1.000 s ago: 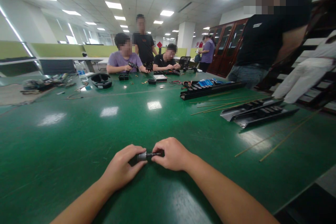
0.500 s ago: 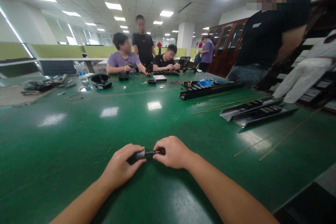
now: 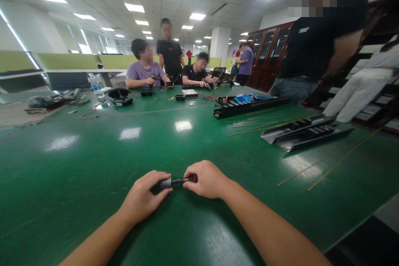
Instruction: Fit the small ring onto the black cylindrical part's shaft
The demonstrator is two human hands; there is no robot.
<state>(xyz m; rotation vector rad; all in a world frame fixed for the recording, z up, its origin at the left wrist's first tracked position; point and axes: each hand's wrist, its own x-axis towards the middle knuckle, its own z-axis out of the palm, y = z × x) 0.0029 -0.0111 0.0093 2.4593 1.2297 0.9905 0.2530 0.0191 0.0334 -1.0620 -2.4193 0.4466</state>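
My left hand (image 3: 146, 195) pinches a small grey cylinder (image 3: 166, 183) between thumb and fingers, low over the green table (image 3: 93, 166). A thin dark rod (image 3: 178, 181) reaches from the cylinder's right end toward my right hand (image 3: 204, 179). That hand is closed, its thumb and index fingertip gripping the rod's far end. Something dark reddish-brown shows inside the curl of the right fingers, too small to name. Cylinder and rod lie in one line, roughly level. How they join is too small to make out.
On the right lie black metal channels (image 3: 307, 133), thin yellowish rods (image 3: 299, 170) and a longer channel (image 3: 249, 106) with blue pieces. A black headset (image 3: 120, 97) is at the far left, near a water bottle (image 3: 94, 82). Co-workers sit and stand across the table.
My right hand has shifted slightly right, and a little more of the rod shows between my hands. My left hand is almost still. Across the table, a seated person's hands have moved apart.
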